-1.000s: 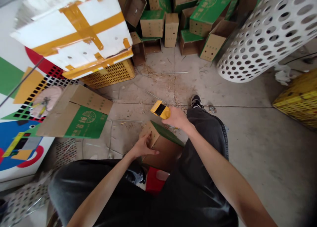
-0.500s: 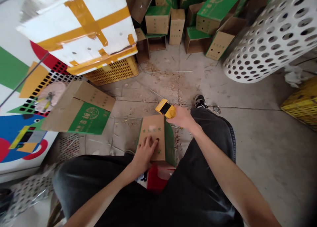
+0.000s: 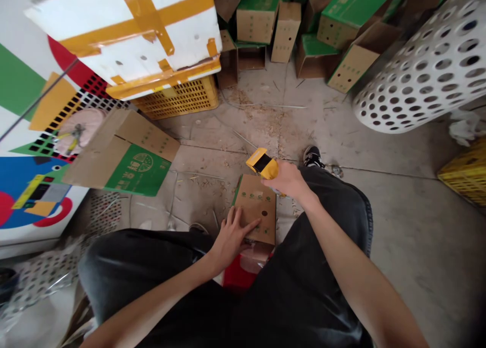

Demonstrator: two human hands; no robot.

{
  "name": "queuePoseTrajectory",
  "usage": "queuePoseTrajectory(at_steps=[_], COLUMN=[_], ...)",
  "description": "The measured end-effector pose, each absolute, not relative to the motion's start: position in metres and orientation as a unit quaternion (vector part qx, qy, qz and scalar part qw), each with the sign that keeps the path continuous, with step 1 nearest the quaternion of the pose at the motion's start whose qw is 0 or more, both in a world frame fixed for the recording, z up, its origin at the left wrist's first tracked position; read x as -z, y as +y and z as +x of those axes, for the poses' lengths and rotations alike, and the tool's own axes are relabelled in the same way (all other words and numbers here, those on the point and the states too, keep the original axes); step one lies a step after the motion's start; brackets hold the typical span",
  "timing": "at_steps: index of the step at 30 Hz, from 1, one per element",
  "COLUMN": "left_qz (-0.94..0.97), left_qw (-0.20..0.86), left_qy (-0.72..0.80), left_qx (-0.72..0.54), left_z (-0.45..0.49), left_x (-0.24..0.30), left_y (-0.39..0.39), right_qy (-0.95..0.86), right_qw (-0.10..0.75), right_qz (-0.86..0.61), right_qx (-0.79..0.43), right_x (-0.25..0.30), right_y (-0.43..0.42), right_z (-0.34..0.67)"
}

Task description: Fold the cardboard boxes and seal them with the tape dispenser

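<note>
A small cardboard box (image 3: 255, 208) with punched holes and green printing lies between my knees, its brown face up. My left hand (image 3: 232, 239) rests flat on that face, fingers apart, near the box's lower left corner. My right hand (image 3: 288, 180) grips a yellow tape dispenser (image 3: 262, 164) with a black panel, just above the box's top edge. A red object (image 3: 235, 273) shows below the box, partly hidden by it and my leg.
A flattened cardboard box (image 3: 132, 155) lies on the concrete floor at left, beside a colourful printed board (image 3: 30, 196). A taped white box (image 3: 129, 39) rests on a yellow crate (image 3: 178, 99). Several green-and-brown cartons (image 3: 288, 34) are heaped ahead, with a white perforated cylinder (image 3: 421, 69) at right.
The box has turned from a tilted position with its green side showing to lie with its brown face up. My left hand has shifted onto that face. The dispenser stays in my right hand.
</note>
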State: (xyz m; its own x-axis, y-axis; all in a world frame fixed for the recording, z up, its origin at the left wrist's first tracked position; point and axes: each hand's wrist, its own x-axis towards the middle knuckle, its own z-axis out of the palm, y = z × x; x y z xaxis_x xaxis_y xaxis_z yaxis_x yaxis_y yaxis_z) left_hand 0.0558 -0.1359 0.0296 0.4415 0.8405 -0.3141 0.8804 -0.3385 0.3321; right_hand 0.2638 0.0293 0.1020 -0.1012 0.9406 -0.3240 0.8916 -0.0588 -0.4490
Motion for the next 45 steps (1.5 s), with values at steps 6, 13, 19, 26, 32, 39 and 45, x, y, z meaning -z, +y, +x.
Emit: queuePoseTrajectory(at_steps=[6, 13, 19, 26, 32, 39, 45], left_qz=[0.830, 0.853, 0.837, 0.825, 0.775, 0.707, 0.625], left_qw=[0.244, 0.232, 0.258, 0.341, 0.411, 0.458, 0.452], left_qy=[0.501, 0.465, 0.483, 0.449, 0.471, 0.505, 0.552], left_qx=[0.034, 0.040, 0.009, -0.034, -0.097, -0.188, -0.316], left_z=[0.055, 0.055, 0.046, 0.037, 0.031, 0.032, 0.046], left_x=[-0.033, -0.036, -0.030, -0.007, 0.006, 0.020, 0.030], left_y=[-0.125, -0.105, -0.081, -0.057, -0.050, -0.058, -0.064], right_qy=[-0.693, -0.697, -0.694, -0.688, -0.686, -0.685, -0.683], right_qw=[0.052, 0.055, 0.069, 0.067, 0.079, 0.088, 0.080], right_qz=[-0.662, -0.659, -0.660, -0.663, -0.661, -0.661, -0.665], right_qx=[-0.281, -0.276, -0.281, -0.287, -0.293, -0.294, -0.291], right_x=[-0.096, -0.091, -0.094, -0.099, -0.103, -0.100, -0.099], right_y=[0.029, 0.028, 0.027, 0.025, 0.022, 0.023, 0.022], right_z=[0.260, 0.260, 0.262, 0.265, 0.271, 0.272, 0.272])
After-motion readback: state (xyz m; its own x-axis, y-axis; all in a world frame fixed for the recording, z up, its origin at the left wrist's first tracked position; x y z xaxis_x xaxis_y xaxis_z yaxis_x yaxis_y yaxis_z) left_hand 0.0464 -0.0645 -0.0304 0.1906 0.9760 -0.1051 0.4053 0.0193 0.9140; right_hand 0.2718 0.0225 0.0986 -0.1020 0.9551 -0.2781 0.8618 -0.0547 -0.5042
